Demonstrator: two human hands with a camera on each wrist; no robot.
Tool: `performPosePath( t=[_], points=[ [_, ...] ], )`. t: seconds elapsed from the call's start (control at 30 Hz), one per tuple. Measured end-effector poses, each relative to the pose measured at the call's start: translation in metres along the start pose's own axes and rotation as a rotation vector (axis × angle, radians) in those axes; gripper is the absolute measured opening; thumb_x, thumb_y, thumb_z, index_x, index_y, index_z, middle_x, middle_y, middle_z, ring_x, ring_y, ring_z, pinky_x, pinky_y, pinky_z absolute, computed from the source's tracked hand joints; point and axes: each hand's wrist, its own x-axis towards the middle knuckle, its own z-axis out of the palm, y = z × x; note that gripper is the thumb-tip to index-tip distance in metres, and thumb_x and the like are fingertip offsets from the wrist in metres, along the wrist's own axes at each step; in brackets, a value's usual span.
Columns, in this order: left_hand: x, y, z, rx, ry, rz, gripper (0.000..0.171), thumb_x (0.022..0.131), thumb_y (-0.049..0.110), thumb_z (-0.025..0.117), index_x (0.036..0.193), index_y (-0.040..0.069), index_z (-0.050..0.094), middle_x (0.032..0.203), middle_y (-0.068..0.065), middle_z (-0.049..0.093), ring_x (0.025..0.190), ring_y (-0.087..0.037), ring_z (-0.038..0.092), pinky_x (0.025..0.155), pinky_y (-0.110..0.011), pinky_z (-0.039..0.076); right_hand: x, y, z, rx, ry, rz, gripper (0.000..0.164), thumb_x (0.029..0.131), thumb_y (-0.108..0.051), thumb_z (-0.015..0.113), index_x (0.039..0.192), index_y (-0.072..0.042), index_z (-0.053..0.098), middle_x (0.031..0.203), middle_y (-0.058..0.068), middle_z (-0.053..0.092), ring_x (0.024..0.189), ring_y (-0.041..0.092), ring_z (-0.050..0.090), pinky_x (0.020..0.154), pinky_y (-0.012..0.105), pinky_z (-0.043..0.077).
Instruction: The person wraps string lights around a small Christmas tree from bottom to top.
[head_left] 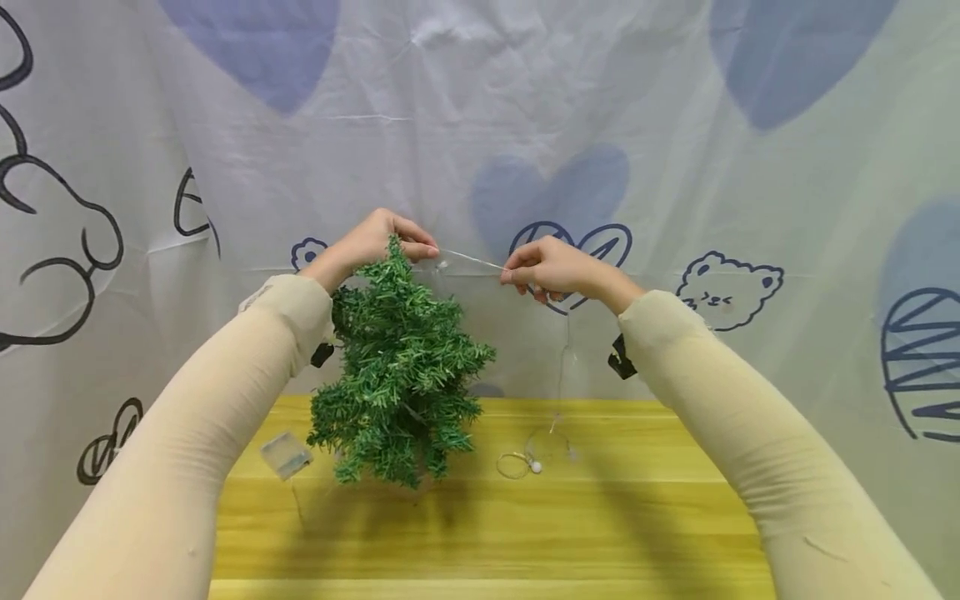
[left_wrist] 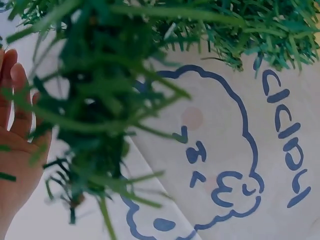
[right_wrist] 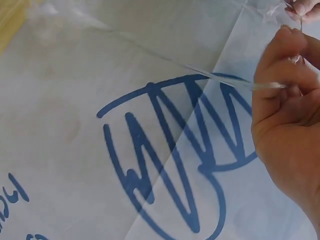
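Observation:
Between my two hands a thin clear string (head_left: 472,259) is stretched, nearly level, just right of the top of a small green artificial Christmas tree (head_left: 405,367). My left hand (head_left: 393,237) pinches one end of this stretch behind the treetop. In the left wrist view, blurred branches (left_wrist: 95,100) partly cover that hand (left_wrist: 20,145). My right hand (head_left: 558,267) pinches the other end between thumb and fingers. From the right hand (right_wrist: 290,110) the string (right_wrist: 170,59) runs on and hangs down to the table, with small clear pieces along it.
On the yellow wooden table (head_left: 495,533), a small clear box (head_left: 286,455) lies left of the tree. Right of the tree lies a thin ring-shaped loop (head_left: 513,476) beside a small white ball (head_left: 536,467). A white cloth with printed hearts and bears (head_left: 420,167) hangs behind.

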Motion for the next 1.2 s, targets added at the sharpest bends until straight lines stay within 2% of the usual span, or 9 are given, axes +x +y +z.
performPosePath(
  t=[0.13,0.23,0.43,0.57,0.67,0.83,1.0,1.1,1.2],
  points=[
    [-0.004,-0.007,-0.007,0.017,0.031,-0.042,0.036,0.097,0.033,0.077,0.121,0.006,0.078,0.129,-0.015,0.071,0.112,-0.027,0.064,0.096,-0.043,0.051,-0.003,0.006,-0.005,0.013,0.021,-0.003,0.039,0.107,-0.033,0.061,0.138,-0.01,0.063,0.118,0.015,0.071,0.047,0.013,0.033,0.049,0.031,0.033],
    [-0.008,-0.013,-0.012,0.036,0.057,-0.068,0.029,0.1,0.026,0.073,0.122,0.007,0.078,0.131,-0.014,0.071,0.083,-0.015,0.058,0.074,-0.031,0.048,-0.007,0.008,-0.009,0.003,0.033,-0.001,0.045,0.107,-0.031,0.062,0.148,-0.012,0.055,0.123,0.015,0.071,0.045,0.012,0.03,0.048,0.029,0.033],
    [-0.023,-0.021,-0.022,0.03,0.088,-0.111,0.039,0.098,-0.003,0.052,0.132,0.004,0.071,0.13,-0.022,0.069,0.045,-0.009,0.021,0.046,-0.025,0.026,-0.013,0.012,-0.016,-0.068,0.035,0.015,0.036,0.107,-0.026,0.062,0.137,-0.006,0.063,0.086,0.007,0.069,0.046,0.012,0.034,0.049,0.028,0.035],
    [-0.034,-0.026,-0.027,0.049,0.08,-0.131,0.039,0.106,0.013,0.056,0.142,-0.001,0.061,0.149,-0.025,0.054,0.087,-0.024,0.066,0.077,-0.039,0.056,-0.017,0.015,-0.021,-0.112,0.027,0.021,0.024,0.107,-0.027,0.062,0.115,-0.008,0.073,0.065,0.0,0.051,0.05,0.012,0.037,0.053,0.029,0.037],
    [-0.039,-0.03,-0.027,0.056,0.085,-0.149,0.041,0.108,0.02,0.058,0.143,-0.001,0.06,0.151,-0.025,0.052,0.133,-0.04,0.052,0.098,-0.051,0.048,-0.022,0.014,-0.025,-0.075,0.023,0.014,0.024,0.107,-0.028,0.061,0.114,-0.009,0.074,0.066,0.003,0.051,0.055,0.015,0.042,0.057,0.032,0.043],
    [-0.038,-0.036,-0.022,0.071,0.096,-0.148,0.038,0.109,0.022,0.058,0.14,0.0,0.063,0.147,-0.024,0.056,0.111,-0.035,0.06,0.068,-0.036,0.042,-0.026,0.01,-0.028,-0.004,0.072,0.004,0.027,0.109,-0.028,0.057,0.12,-0.007,0.071,0.072,0.007,0.054,0.06,0.02,0.048,0.063,0.034,0.052],
    [-0.034,-0.036,-0.021,0.102,0.08,-0.132,0.038,0.109,0.019,0.057,0.141,-0.001,0.062,0.146,-0.025,0.057,0.078,-0.02,0.054,0.063,-0.032,0.04,-0.025,0.004,-0.03,0.054,0.2,-0.003,0.034,0.111,-0.03,0.052,0.126,-0.004,0.069,0.062,-0.001,0.045,0.049,0.013,0.033,0.049,0.03,0.035],
    [-0.031,-0.034,-0.021,0.102,0.036,-0.126,0.039,0.109,0.016,0.055,0.143,-0.004,0.058,0.148,-0.027,0.054,0.091,-0.029,0.063,0.075,-0.037,0.052,-0.022,-0.004,-0.029,0.133,0.253,-0.024,0.036,0.111,-0.029,0.052,0.13,-0.002,0.067,0.061,-0.002,0.044,0.048,0.012,0.028,0.048,0.028,0.03],
    [-0.03,-0.034,-0.02,0.086,-0.021,-0.118,0.042,0.107,0.009,0.055,0.145,-0.008,0.053,0.151,-0.031,0.048,0.131,-0.044,0.054,0.102,-0.052,0.051,-0.017,-0.015,-0.026,0.197,0.274,-0.048,0.037,0.111,-0.029,0.051,0.131,-0.002,0.066,0.062,-0.002,0.046,0.05,0.013,0.027,0.05,0.028,0.029]
  ],
)
